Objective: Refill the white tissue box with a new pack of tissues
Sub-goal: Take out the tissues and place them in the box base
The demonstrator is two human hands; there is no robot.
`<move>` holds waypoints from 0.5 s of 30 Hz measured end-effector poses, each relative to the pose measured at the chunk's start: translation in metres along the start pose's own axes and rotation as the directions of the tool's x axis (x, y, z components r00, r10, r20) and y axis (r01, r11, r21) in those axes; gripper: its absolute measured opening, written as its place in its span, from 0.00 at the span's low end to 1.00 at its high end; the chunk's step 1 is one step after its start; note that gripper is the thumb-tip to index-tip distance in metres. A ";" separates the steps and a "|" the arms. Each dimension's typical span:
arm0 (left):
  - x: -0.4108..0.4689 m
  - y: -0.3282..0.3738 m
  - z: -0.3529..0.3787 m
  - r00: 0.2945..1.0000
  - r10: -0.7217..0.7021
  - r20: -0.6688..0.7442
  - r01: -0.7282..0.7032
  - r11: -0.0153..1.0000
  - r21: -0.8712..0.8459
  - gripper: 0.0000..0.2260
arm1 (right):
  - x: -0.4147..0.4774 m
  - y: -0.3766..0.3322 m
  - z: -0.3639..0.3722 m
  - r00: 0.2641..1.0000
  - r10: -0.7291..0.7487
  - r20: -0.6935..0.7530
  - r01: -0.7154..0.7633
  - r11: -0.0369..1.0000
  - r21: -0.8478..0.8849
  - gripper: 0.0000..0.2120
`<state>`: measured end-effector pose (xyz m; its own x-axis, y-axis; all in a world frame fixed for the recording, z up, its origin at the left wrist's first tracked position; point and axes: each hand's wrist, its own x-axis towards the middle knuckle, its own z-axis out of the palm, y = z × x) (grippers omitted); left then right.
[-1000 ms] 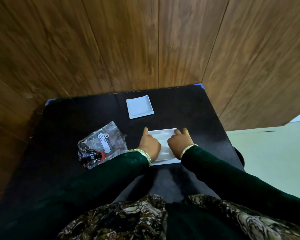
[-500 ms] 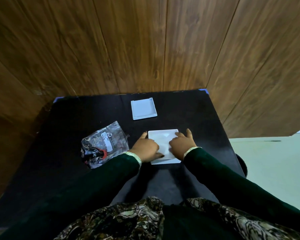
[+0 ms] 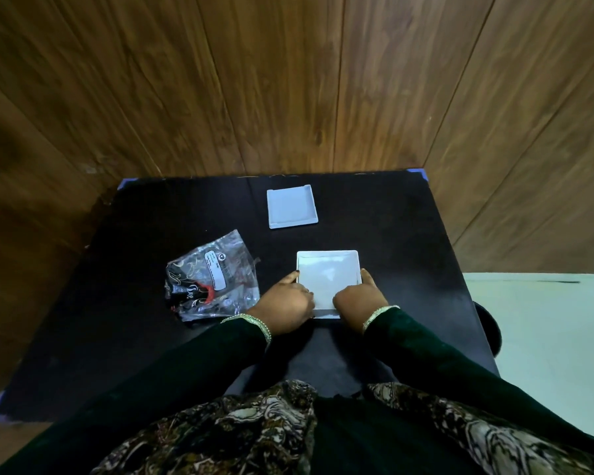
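Listing from nearest to farthest, by item.

Clothing: patterned fabric across the bottom edge of the head view; dark green sleeves (image 3: 199,368) reach forward from it, each ending in a pale beaded bracelet at the wrist.

Table (image 3: 408,255): black top, set into a corner of wood panelling; bare surface to both sides of the hands.

Left hand (image 3: 283,308): knuckles up, curled against the near-left corner of the white tissue box; forefinger laid straight along the box's left wall, the other fingers tucked over the near edge. Grip: fingers bent and bearing on the box, not spread.

Right hand (image 3: 359,299): mirror pose at the near-right corner; one finger extended along the right wall, the rest folded onto the contents. Grip: bent, pressing down; whether anything is pinched cannot be told.

White tissue box (image 3: 326,257): square, open side up, flat on the table between the two hands, centre of the table. Interior filled with a pale glossy surface, level with the rim; far half uncovered.

Plastic wrapper (image 3: 213,275): clear and crumpled, black and red print, white label; lies left of the box, just beside the left hand.

Box lid (image 3: 291,206): white, shallow, square, rim upward; beyond the box, apart from it, near the far edge.

Wall (image 3: 288,80): brown wood planks.
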<state>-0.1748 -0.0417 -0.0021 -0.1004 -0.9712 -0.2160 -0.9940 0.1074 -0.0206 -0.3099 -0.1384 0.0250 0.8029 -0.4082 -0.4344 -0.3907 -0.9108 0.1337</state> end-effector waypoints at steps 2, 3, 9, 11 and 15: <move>0.000 0.002 0.000 0.999 -0.009 -0.042 0.009 1.000 -0.006 0.14 | 0.000 0.002 0.004 0.999 0.000 -0.042 0.001 1.000 0.022 0.13; 0.001 0.002 0.000 0.998 -0.007 -0.060 0.007 1.000 0.007 0.13 | 0.001 0.003 0.006 0.999 0.002 -0.055 0.000 0.999 0.044 0.13; -0.001 0.010 0.001 0.975 -0.117 -0.190 0.124 0.992 0.023 0.04 | 0.004 0.010 0.009 0.994 0.017 -0.104 -0.006 0.995 0.103 0.13; 0.001 0.012 0.001 0.969 -0.150 -0.194 0.149 0.989 -0.023 0.04 | 0.006 0.013 0.010 0.993 0.018 -0.114 -0.005 0.994 0.110 0.13; 0.005 0.017 -0.007 0.959 -0.275 -0.074 0.268 0.959 -0.097 0.13 | 0.010 0.018 0.006 0.996 0.007 -0.090 0.003 0.993 0.116 0.13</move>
<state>-0.1929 -0.0462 0.0037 0.1742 -0.9762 -0.1295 -0.9839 -0.1779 0.0174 -0.3116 -0.1590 0.0174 0.8373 -0.4187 -0.3516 -0.4377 -0.8987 0.0280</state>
